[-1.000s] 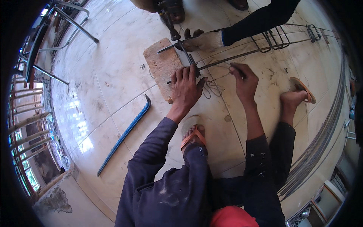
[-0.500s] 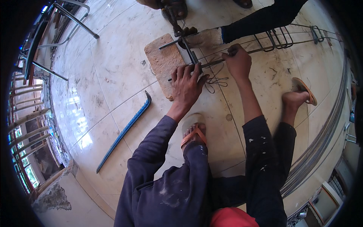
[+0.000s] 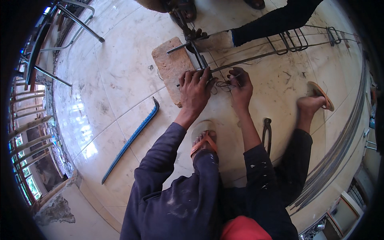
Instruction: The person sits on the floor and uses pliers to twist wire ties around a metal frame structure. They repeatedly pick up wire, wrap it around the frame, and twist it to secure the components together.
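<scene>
My left hand [image 3: 193, 93] is closed on the end of a steel reinforcing bar, over the edge of a rough tan block [image 3: 170, 60]. Just right of it, my right hand [image 3: 241, 90] pinches thin looped tie wire [image 3: 224, 85] below the bar. The long bars of a rebar cage [image 3: 256, 58] run off to the upper right, with rectangular stirrups [image 3: 294, 42] round them. Opposite me, another person's gloved hand [image 3: 216, 42] grips the cage's end by a stirrup and short bar.
A blue pry bar [image 3: 130, 140] lies on the tiles at left. Pincers [image 3: 267, 134] rest beside my right forearm. Long thin rods [image 3: 336, 164] lie bundled along the right. A metal-legged chair [image 3: 82, 24] stands at upper left; the other person's feet [image 3: 184, 12] are at the top.
My right hand has moved down and left from the bar to the wire loops, which are now in its fingers. The pincers have come into sight. My left hand stays on the bar.
</scene>
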A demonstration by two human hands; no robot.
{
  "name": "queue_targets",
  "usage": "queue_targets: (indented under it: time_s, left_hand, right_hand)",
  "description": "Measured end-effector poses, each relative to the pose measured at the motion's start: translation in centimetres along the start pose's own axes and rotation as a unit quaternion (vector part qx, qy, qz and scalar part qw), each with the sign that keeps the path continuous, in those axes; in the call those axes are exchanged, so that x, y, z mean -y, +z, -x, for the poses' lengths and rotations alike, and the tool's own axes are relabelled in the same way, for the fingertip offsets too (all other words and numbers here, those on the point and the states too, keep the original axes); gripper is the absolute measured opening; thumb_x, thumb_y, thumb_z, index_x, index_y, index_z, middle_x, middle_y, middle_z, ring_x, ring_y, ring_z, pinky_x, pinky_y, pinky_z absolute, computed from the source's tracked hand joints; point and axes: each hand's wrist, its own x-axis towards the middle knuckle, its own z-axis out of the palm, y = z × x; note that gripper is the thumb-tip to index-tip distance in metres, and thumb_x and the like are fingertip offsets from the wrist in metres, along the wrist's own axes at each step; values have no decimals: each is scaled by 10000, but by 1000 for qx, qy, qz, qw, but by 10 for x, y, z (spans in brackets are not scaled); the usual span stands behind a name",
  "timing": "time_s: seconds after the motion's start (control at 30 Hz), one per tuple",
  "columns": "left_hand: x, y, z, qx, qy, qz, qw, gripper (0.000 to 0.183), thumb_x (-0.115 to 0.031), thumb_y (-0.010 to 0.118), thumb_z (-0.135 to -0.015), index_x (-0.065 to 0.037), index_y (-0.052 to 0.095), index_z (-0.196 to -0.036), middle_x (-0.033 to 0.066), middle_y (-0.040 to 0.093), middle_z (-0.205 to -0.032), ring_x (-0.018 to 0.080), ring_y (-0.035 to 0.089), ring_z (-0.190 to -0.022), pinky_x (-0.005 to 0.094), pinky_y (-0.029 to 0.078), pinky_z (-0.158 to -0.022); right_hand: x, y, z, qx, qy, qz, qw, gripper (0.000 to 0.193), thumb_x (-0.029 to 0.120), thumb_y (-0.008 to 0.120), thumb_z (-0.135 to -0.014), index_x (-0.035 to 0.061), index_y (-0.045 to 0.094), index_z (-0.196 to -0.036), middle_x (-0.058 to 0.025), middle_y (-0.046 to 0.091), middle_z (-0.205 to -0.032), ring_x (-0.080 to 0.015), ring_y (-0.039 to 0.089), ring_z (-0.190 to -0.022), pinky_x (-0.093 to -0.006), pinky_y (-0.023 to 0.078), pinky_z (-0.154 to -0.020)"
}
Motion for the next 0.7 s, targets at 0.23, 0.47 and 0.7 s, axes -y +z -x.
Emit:
queue_targets:
  time_s: [0.23, 0.47, 0.7]
  left_hand:
    - [1, 0, 1, 2, 0, 8, 1000, 414, -288, 690, -787, -80, 622, -1138, 64, 630, -964, 247, 534, -928, 393, 371, -870]
    - [3, 2, 3, -4, 8, 16, 1000, 396, -268, 693, -784, -82, 630, -1127, 59, 635, -979, 244, 536, -925, 389, 374, -872]
    - [5, 2, 3, -8, 8, 14, 1000, 393, -261, 702, -776, -82, 635, -1120, 56, 638, -979, 240, 540, -921, 389, 379, -868]
  right_hand:
    - [0, -1, -7, -6, -243, 244, 939, 319, 51, 662, -824, 16, 558, -1123, -132, 572, -951, -211, 611, -835, -315, 517, -704]
    - [-1, 14, 3, -14, -159, 78, 984, 278, 80, 644, -850, 19, 560, -1108, -142, 574, -966, -219, 615, -819, -287, 497, -709]
    - [-2, 11, -9, -26, -209, 188, 959, 111, 87, 589, -878, -2, 597, -944, -151, 587, -914, -294, 603, -784, -355, 481, -706]
